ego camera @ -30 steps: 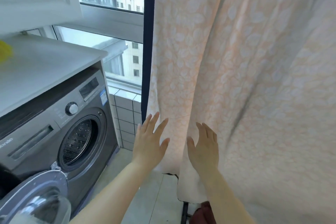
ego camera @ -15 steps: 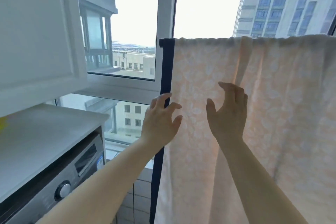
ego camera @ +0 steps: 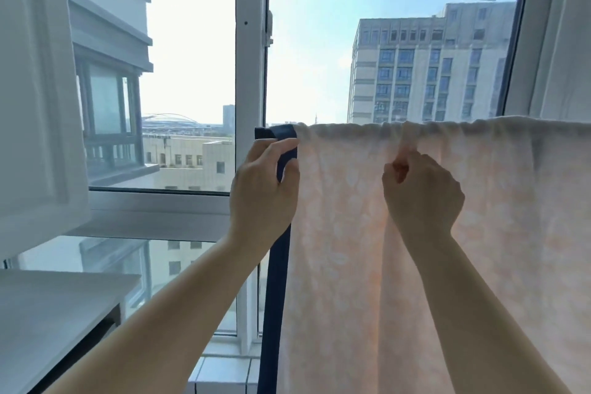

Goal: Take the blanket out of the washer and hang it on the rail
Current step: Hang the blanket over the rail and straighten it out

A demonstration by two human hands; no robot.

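Observation:
A pale peach blanket [ego camera: 351, 233] with a dark blue border hangs draped over a rail, which is hidden under its gathered top edge. The blanket fills the right half of the view in front of the window. My left hand [ego camera: 262, 192] grips the blue border near the top left corner. My right hand [ego camera: 422, 192] pinches a fold of the peach cloth just below the top edge. The washer is almost out of view; only a dark sliver shows at the bottom left.
A white wall cabinet [ego camera: 35, 89] hangs at the left, above a white countertop [ego camera: 48, 313]. The white window frame [ego camera: 249, 41] stands behind the blanket, with buildings outside. White tiles [ego camera: 220, 374] line the wall below the sill.
My view has tilted up from the washer to the blanket's top edge. Both hands rose along the cloth from open palms near the bottom and now grip it near the top.

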